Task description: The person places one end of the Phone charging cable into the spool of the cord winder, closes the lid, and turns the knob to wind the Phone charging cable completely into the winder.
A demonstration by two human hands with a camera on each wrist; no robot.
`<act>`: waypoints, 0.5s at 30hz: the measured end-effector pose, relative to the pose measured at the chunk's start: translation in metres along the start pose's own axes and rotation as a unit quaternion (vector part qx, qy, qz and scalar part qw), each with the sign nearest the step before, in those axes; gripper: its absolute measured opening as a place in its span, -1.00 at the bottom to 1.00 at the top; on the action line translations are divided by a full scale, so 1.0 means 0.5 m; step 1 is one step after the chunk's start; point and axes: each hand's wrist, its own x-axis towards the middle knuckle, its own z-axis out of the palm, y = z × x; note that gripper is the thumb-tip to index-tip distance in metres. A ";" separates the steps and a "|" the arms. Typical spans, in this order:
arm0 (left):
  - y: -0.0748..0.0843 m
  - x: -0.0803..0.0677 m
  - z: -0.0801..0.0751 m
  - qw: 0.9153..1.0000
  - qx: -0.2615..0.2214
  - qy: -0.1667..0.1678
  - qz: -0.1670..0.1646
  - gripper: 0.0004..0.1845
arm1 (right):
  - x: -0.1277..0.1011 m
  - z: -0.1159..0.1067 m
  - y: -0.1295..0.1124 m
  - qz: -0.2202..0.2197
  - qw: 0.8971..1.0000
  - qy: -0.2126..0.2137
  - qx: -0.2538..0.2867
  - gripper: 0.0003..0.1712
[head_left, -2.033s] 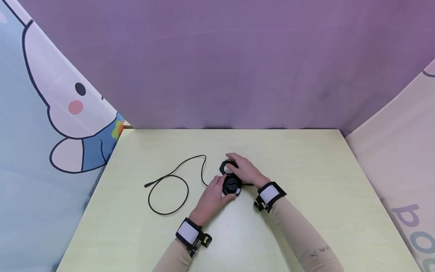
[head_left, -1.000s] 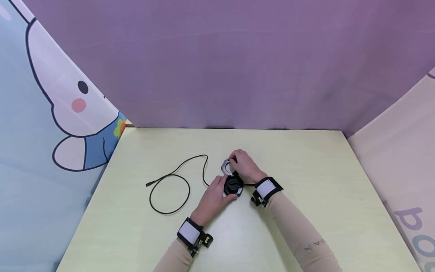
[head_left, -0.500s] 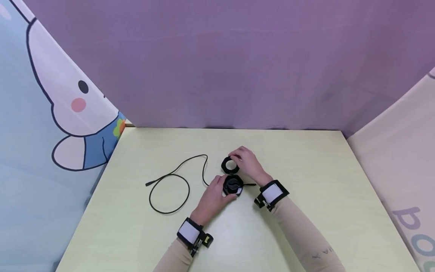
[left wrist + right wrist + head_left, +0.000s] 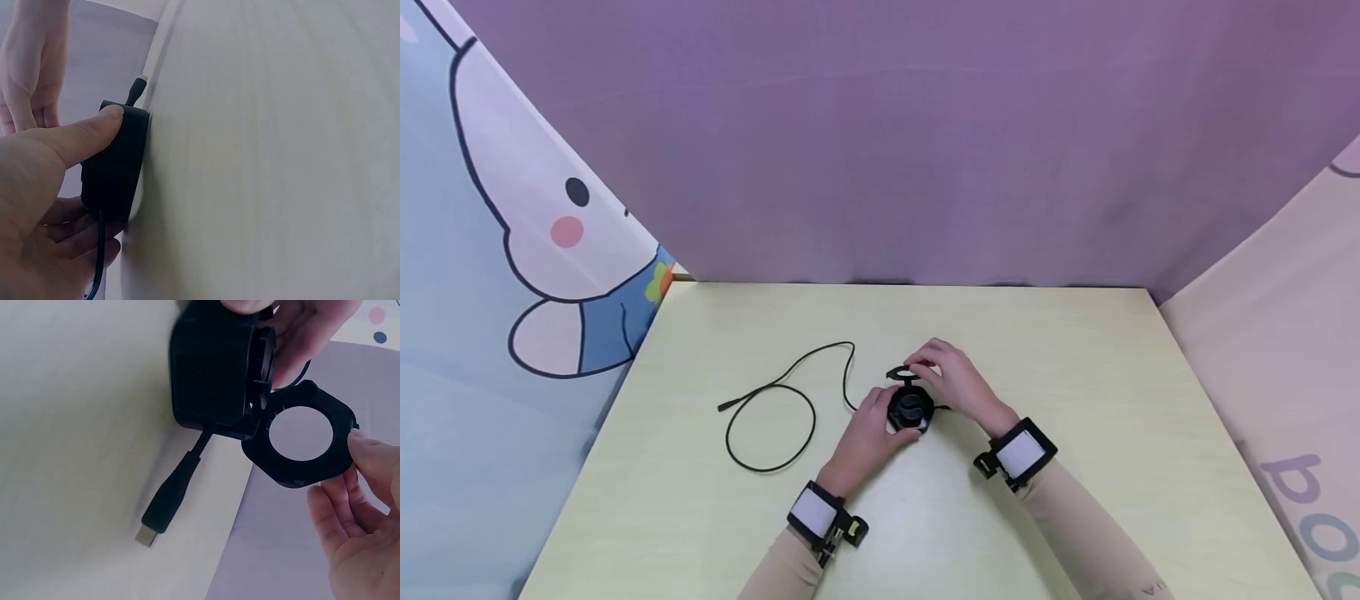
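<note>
A black cable winder (image 4: 912,410) with a round dark hub sits on the table in the head view. My left hand (image 4: 865,435) grips its body from the left, the thumb along the near side. At the far side, its hinged ring lid (image 4: 289,475) stands raised, nearly edge-on in the head view. The rim of that lid is pinched between thumb and fingers of my right hand (image 4: 957,379). A short cable end with a USB-C plug (image 4: 167,499) sticks out on the winder's right side. On the left side a thin black cable (image 4: 815,412) runs out.
The cable lies in a loose loop on the pale table (image 4: 1075,375), its end plug (image 4: 725,407) toward the left. A purple backdrop (image 4: 910,150) rises behind the table, with printed cloths (image 4: 572,275) along the sides.
The ring lid tilts up, lies back flat at half a second ago, and now stands raised again, my right hand moving with it. My left hand and the winder body stay in place.
</note>
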 end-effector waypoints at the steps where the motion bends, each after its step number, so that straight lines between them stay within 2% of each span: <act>1: 0.000 -0.001 0.000 1.000 -0.002 0.001 0.001 -0.17 | -0.005 0.000 -0.001 -0.005 1.000 -0.001 0.001 -0.83; 8: -0.001 -0.002 0.000 1.000 -0.018 0.000 0.003 -0.22 | -0.036 -0.001 -0.008 -0.031 0.999 -0.007 -0.007 -0.80; 15: -0.002 -0.003 -0.003 0.999 -0.031 0.003 -0.006 -0.29 | -0.057 -0.004 -0.014 -0.037 0.998 -0.035 -0.025 -0.76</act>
